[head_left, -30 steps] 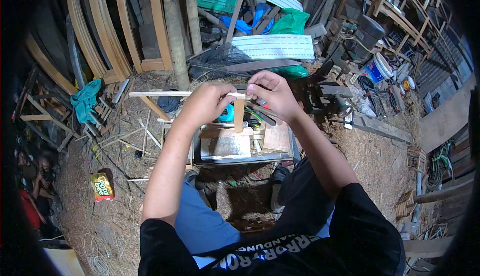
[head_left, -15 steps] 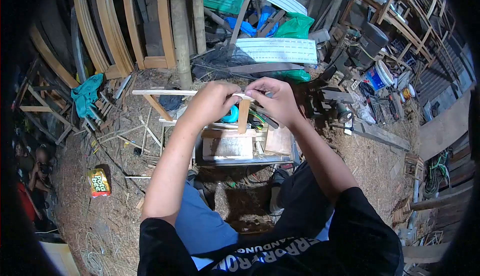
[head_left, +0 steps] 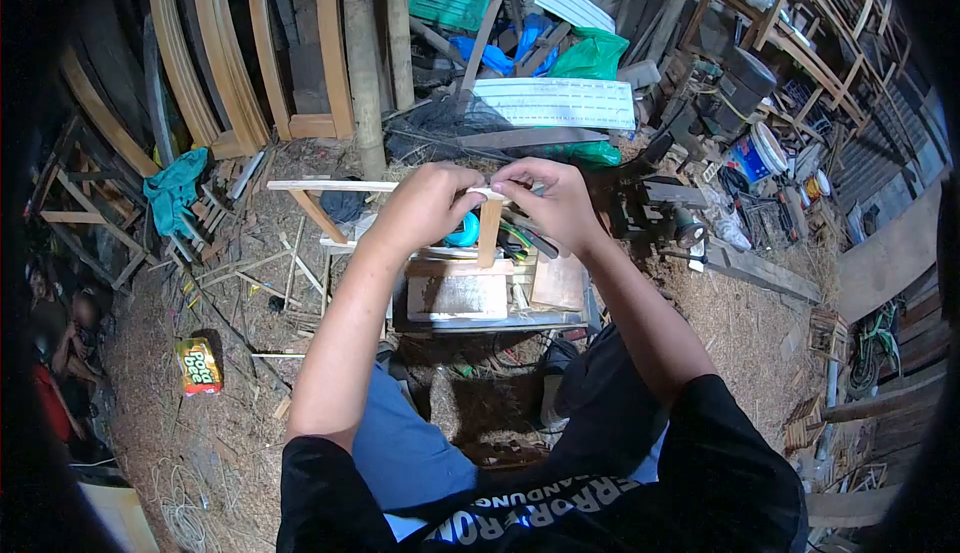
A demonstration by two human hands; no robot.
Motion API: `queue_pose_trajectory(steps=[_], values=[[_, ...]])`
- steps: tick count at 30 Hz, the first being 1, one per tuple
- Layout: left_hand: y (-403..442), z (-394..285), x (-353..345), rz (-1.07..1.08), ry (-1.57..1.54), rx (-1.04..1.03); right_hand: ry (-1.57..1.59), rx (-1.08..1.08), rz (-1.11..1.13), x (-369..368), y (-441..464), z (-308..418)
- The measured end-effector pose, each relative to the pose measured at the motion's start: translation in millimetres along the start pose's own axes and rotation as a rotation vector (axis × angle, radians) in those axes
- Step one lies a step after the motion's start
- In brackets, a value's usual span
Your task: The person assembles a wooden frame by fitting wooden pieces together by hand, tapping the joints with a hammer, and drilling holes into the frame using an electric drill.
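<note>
In front of me, the wooden strip [head_left: 330,186] is pale cream and its post [head_left: 488,235] a warm orange-brown. My T-shirt [head_left: 600,501] is black, printed with white capitals; my trousers [head_left: 410,433] are blue on the left leg, near-black on the shaded right. I see bright turquoise on a round object [head_left: 463,230] and pinkish tan on a flat board [head_left: 558,281]. The snack packet [head_left: 199,366] is yellow, red along its bottom, with pale lettering. The crumpled cloth [head_left: 174,193] is teal, the plastic bag [head_left: 590,53] vivid green, the bucket [head_left: 758,153] blue and white. Rows of grey dashes pattern a white panel [head_left: 555,103]. My sawdust-strewn floor [head_left: 240,443] is dusty tan.
</note>
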State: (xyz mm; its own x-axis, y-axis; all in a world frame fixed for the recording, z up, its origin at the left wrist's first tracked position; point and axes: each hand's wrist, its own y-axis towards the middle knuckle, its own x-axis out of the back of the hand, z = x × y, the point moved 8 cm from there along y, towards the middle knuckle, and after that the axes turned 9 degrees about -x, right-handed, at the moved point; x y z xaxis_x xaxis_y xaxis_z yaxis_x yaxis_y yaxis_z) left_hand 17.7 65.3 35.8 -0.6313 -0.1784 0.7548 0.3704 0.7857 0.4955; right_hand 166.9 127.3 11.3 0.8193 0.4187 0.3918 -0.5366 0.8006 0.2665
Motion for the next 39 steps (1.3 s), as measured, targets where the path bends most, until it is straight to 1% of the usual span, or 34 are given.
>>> queue_pose_trajectory(steps=[2,5,11,14,17,19,21,24,26,27,28,31,35,38,39], values=[[0.1,1.2,-1.2,0.013,-0.018,0.024,-0.041,0.094,-0.008,0.6,-0.5,3.0],[0.5,3.9,-3.2,0.033,-0.009,0.024,-0.035,0.132,0.013,0.6,-2.9,9.8],[-0.7,5.3,-4.0,-0.003,-0.001,-0.012,-0.033,0.160,0.019,2.1,-3.8,8.1],[0.1,5.1,-4.6,0.003,0.002,-0.012,0.075,0.107,0.001,4.7,-4.6,1.1],[0.7,4.3,-3.6,0.002,-0.011,-0.023,0.299,-0.068,-0.047,14.8,4.1,-34.7],[0.4,-0.2,-2.3,0.003,-0.009,0.018,0.325,-0.076,-0.085,26.3,9.6,-49.6],[0.6,0.2,-1.7,0.010,-0.003,0.029,0.234,-0.064,-0.094,35.5,16.0,-80.0],[1.5,2.2,-3.2,0.012,0.001,0.035,-0.100,-0.075,-0.016,36.9,19.9,-139.7],[1.4,2.5,-3.5,-0.016,-0.004,-0.002,-0.330,-0.065,0.136,28.0,15.4,-153.3],[2.1,2.4,-4.1,-0.001,0.002,0.021,-0.446,-0.058,0.213,20.9,11.2,-159.0],[2.4,1.6,-3.7,0.013,0.008,0.045,-0.539,-0.137,0.215,17.7,4.4,-172.4],[3.4,0.8,-2.2,0.031,0.007,0.069,-0.738,-0.159,0.220,4.4,-0.7,-199.2],[3.7,0.9,-1.6,0.044,0.005,0.076,-0.785,-0.199,0.153,2.4,-1.4,-200.4],[3.0,1.7,-0.6,0.028,0.008,0.042,-0.845,-0.182,0.180,0.7,-0.1,-184.3],[2.9,1.3,0.0,0.026,0.010,0.026,-0.605,-0.206,0.163,1.5,4.0,-183.2]])
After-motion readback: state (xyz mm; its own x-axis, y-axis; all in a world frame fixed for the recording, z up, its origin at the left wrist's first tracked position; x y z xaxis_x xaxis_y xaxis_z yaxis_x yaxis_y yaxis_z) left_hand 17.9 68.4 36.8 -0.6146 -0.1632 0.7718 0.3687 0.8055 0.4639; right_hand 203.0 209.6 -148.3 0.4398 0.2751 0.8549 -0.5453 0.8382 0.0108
